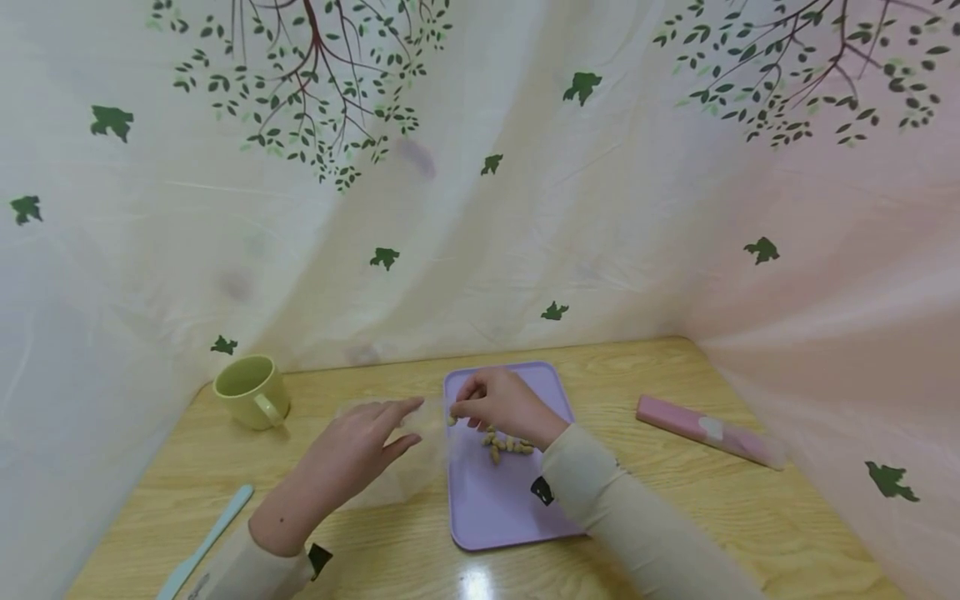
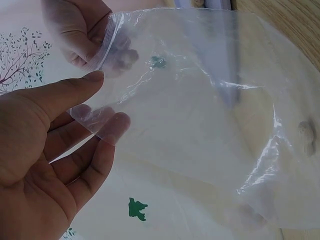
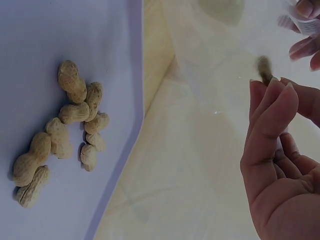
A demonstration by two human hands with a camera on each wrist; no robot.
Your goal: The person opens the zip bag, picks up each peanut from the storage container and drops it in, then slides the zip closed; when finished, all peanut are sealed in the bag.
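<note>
Pale sleeves [image 1: 660, 517] reach over the desk [image 1: 390, 558]. The left hand [image 1: 356, 446] grips the edge of a clear bag [image 2: 175, 125]; the right hand [image 1: 506, 404] pinches one peanut [image 3: 264, 67] by the left rim of a lilac tray [image 1: 491, 508], its long axis running on from the fingertips. Loose peanuts [image 3: 58, 139] lie at mixed angles on the tray.

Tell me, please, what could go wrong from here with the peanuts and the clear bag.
The right-hand fingers pinch one peanut by their tips, so it might slip and drop outside the clear bag. The left-hand fingers hold that thin, limp bag by its edge, so its mouth could sag closed. Bumping the purple tray might scatter its loose peanuts.
</note>
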